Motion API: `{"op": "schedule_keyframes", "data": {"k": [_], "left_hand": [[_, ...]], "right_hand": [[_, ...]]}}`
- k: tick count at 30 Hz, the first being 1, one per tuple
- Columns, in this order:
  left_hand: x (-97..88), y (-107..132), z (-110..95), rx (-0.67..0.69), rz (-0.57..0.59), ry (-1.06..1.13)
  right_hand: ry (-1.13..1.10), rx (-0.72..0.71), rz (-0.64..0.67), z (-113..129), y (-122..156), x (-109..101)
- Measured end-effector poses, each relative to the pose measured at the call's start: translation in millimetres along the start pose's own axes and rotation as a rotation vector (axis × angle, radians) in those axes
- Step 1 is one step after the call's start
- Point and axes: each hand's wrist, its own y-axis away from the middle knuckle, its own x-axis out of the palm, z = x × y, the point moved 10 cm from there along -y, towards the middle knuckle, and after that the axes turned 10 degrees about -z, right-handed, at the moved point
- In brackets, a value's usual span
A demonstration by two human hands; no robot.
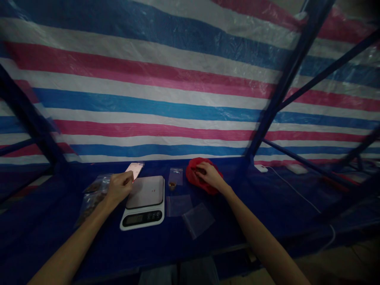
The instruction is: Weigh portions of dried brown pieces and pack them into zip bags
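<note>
My left hand (120, 186) is closed, its fingertips by the upper left edge of a white digital scale (145, 194). Whether something sits inside that fist is hidden. Just beyond it lies a flat, pale, lit slab that looks like a phone (135, 169). Two tiny brownish bits rest on the scale's plate. On the right, my right hand (209, 176) reaches into an open red plastic bag (194, 180) with its fingers curled together; what they pinch cannot be made out. Between scale and red bag stands a small clear zip bag (175, 174) with brownish pieces at its bottom.
Two flat clear zip bags (179, 206) lie right of the scale. Filled clear bags (93, 198) sit beside my left forearm. Blue metal posts (261, 122) flank the blue tabletop (202, 247), and a striped sheet hangs behind. A white cable (293, 184) runs at right.
</note>
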Motion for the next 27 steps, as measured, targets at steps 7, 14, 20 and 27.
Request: {"op": "schedule_keyframes", "data": {"k": [7, 14, 20, 27], "left_hand": [[10.9, 7, 5, -0.013, 0.03, 0.011], [12.0, 8, -5, 0.02, 0.041, 0.041], [11.0, 7, -18, 0.056, 0.031, 0.059], [6.2, 6, -29, 0.122, 0.005, 0.076]], "right_hand": [[0.078, -0.022, 0.093, 2, 2, 24], [0.075, 0.011, 0.125, -9, 5, 25], [0.041, -0.024, 0.105, -3, 3, 20], [0.041, -0.052, -0.099, 16, -3, -28]]}}
